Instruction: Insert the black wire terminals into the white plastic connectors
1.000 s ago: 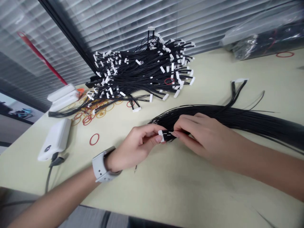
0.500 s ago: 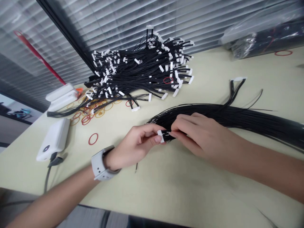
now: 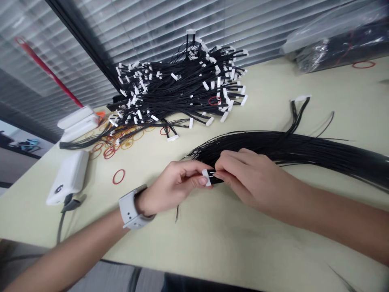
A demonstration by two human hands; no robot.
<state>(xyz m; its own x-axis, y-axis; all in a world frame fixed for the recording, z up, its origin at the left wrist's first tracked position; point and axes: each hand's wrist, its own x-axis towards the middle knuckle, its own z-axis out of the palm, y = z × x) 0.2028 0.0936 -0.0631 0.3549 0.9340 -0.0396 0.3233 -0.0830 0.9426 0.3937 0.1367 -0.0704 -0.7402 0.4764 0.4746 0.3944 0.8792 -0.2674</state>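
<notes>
Between the thumb and fingers of my left hand [image 3: 179,184] is a small white connector housing [image 3: 206,177], tilted, with black wires at its right side. My right hand [image 3: 246,174] is just right of it, thumb and forefinger pinched on a thin black wire whose light metal tip [image 3: 212,173] points at the housing. Whether that tip has entered the housing I cannot tell. Behind both hands lies a thick bundle of loose black wires [image 3: 316,153], its left ends showing bare metal tips. One wire end hangs below my left hand.
A heap of black wire harnesses [image 3: 179,89] with white connectors lies by the blinds. Red and yellow rubber bands [image 3: 110,152] are scattered at left, near a white power bank [image 3: 68,178] with a cable. A plastic-wrapped bundle [image 3: 337,44] sits at the back right.
My right hand has shifted slightly left and down, bringing the wire tip nearer the white housing. My left hand still pinches the housing; the view has moved a little.
</notes>
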